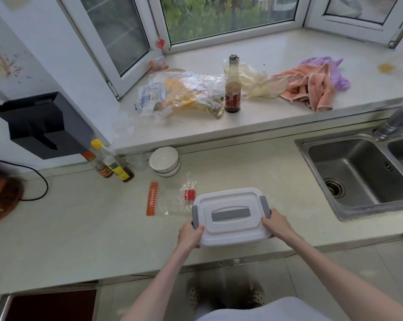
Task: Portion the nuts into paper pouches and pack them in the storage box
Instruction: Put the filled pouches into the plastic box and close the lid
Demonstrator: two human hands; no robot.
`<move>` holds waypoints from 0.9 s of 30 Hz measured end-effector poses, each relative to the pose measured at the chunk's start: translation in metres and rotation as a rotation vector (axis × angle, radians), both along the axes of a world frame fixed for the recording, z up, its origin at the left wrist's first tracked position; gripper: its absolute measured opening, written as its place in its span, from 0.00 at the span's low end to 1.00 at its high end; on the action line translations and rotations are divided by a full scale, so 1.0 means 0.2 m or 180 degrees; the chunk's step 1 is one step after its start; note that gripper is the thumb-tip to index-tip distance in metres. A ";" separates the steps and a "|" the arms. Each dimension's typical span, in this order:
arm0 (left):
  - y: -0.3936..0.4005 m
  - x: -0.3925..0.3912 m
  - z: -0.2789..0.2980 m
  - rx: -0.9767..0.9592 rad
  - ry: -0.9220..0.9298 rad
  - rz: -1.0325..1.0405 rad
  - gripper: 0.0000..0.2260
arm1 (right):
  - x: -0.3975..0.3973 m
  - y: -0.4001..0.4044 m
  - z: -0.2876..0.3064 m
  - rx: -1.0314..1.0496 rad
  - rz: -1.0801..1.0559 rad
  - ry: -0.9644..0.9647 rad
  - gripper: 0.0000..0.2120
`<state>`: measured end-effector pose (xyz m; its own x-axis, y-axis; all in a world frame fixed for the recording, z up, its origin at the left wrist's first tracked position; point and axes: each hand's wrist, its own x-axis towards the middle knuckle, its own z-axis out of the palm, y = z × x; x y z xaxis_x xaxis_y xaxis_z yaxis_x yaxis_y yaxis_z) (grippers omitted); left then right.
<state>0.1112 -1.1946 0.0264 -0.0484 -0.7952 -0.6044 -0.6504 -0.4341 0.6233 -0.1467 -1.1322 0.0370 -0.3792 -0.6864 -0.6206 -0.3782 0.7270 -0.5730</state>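
So, both hands on the storage box (231, 217), one per short end. Left hand (190, 234) grips the left end: thumb hooked over the lid rim by the grey clip (195, 216), fingers curled under the side. Right hand (275, 224) holds the right end the same way, thumb on top near the other grey clip (264, 206), fingers wrapped round the edge. Prob. a two-sided hold to keep the box level and square while it's carried or set down; also puts the thumbs right by the clips, handy for popping them. Lid's on, both clips look down, grey handle (231, 214) folded flat in its recess.

Box sits at the front edge of the worktop (80, 228), about mid-length, sink (358, 177) well apart to the right. Can't tell whether it rests on the top or hangs just above it.

No nuts or paper pouches visible, so portioning looks not yet begun; opening the box is likely first.

Just behind the box, touching or nearly: a clear plastic bag (172, 200) w/ an orange strip (152, 198), flat on the top, which could get caught under the box if it's slid back. Further back, a stack of white bowls (164, 161) and two sauce bottles (111, 162) at the rear edge. On the windowsill (288, 98): crumpled plastic wrappers (177, 93), a brown bottle (233, 86), pink and purple cloths (316, 82). None of these block the hands.
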 end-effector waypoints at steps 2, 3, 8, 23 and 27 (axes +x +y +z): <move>0.00 0.03 0.01 -0.0033 0.0049 0.0040 0.13 | 0.01 -0.01 0.02 -0.0060 0.0046 -0.0032 0.16; 0.00 0.05 0.02 -0.0076 0.0057 0.0069 0.12 | 0.01 -0.01 0.03 -0.0099 0.0074 -0.0029 0.15; 0.06 0.19 0.10 -0.0389 0.0196 0.0284 0.06 | 0.08 -0.08 0.12 -0.0452 0.0406 -0.0027 0.14; 0.52 0.57 0.14 -0.0582 0.0109 0.1656 0.08 | 0.44 -0.04 0.18 -0.0581 0.1235 -0.0420 0.14; 0.55 0.59 0.14 -0.0538 0.0228 0.1679 0.09 | 0.47 -0.02 0.21 -0.0650 0.1269 -0.0264 0.12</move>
<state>0.2297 -1.0838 0.0544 0.3461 -0.8084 -0.4761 -0.3256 -0.5794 0.7472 -0.0536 -1.1357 0.0788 -0.0151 -0.8801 -0.4745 -0.5525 0.4029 -0.7297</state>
